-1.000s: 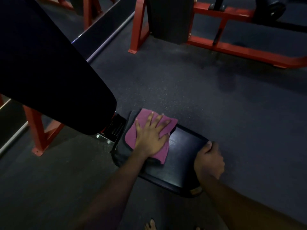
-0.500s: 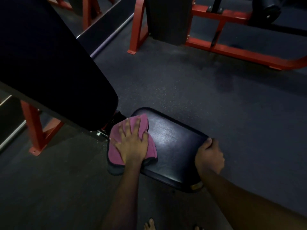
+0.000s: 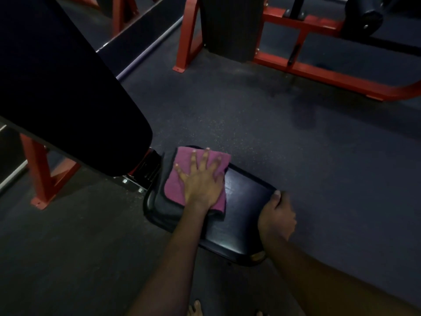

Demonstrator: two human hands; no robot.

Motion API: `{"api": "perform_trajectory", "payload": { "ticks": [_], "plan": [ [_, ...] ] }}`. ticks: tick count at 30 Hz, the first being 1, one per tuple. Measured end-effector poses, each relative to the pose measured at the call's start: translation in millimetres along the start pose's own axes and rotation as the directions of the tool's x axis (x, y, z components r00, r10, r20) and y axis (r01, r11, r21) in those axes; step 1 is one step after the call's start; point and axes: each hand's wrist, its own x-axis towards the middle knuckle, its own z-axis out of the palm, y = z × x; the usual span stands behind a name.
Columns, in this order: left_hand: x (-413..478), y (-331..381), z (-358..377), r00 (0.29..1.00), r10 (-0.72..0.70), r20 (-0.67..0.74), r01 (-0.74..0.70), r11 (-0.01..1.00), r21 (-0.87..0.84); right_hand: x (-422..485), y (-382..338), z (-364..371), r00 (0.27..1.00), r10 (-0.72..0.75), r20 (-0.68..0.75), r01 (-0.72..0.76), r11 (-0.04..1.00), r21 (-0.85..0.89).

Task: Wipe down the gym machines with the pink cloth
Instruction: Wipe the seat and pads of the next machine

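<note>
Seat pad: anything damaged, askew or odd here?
Nothing clearly damaged. The left hand presses the pink cloth flat on the seat pad; the right hand grips its edge. One oddity: bare toes show below.

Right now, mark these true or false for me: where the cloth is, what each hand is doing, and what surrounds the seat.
1. The pink cloth lies on the black seat pad. True.
2. The left hand presses flat on the cloth, fingers spread. True.
3. The right hand holds a spray bottle. False: it grips the seat pad's edge.
4. The cloth covers the whole seat. False: only the end near the backrest.
5. The machine frames are red. True.
</note>
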Motion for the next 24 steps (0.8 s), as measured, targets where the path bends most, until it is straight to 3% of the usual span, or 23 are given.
{"api": "perform_trajectory", "payload": {
  "ticks": [3,6,9,12,14,16,18,19,20,24],
  "plan": [
    [-29,17,6,0.983,0.185,0.015,-0.186,0.982,0.036,-1,3,-1,0.999,0.027,0.023,-0.027,0.999,0.032],
    [-59,18,15,0.974,0.227,-0.016,-0.227,0.974,0.0,-2,1,-1,0.999,0.027,0.019,-0.028,0.997,0.067],
    [-92,17,25,0.991,0.08,-0.109,-0.087,0.995,-0.057,-3,-3,-2,1.0,0.024,0.009,-0.024,0.999,0.026],
    [-115,24,34,0.959,-0.238,-0.156,0.207,0.959,-0.192,-4,-6,-1,0.999,0.032,-0.002,-0.032,0.999,-0.023],
    [-127,26,47,0.866,-0.478,-0.147,0.396,0.835,-0.383,-5,-6,1,1.0,0.013,-0.01,-0.013,0.999,-0.053],
    [-136,30,58,0.722,-0.683,-0.112,0.447,0.583,-0.678,-4,-5,1,1.0,0.003,-0.019,-0.004,0.998,-0.061],
    [-144,41,59,0.557,-0.83,0.032,0.332,0.188,-0.924,-5,-4,4,1.0,-0.017,-0.021,0.016,0.996,-0.083],
    [-149,51,55,0.499,-0.859,0.118,0.258,0.018,-0.966,-5,-4,5,0.999,-0.023,-0.025,0.021,0.995,-0.101],
    [-153,61,52,0.477,-0.865,0.155,0.188,-0.072,-0.98,-4,-4,5,0.999,-0.021,-0.033,0.017,0.994,-0.106],
    [-161,81,55,0.485,-0.871,0.083,0.055,-0.064,-0.996,-2,-5,6,0.996,-0.034,-0.081,0.027,0.996,-0.082]
  ]
}}
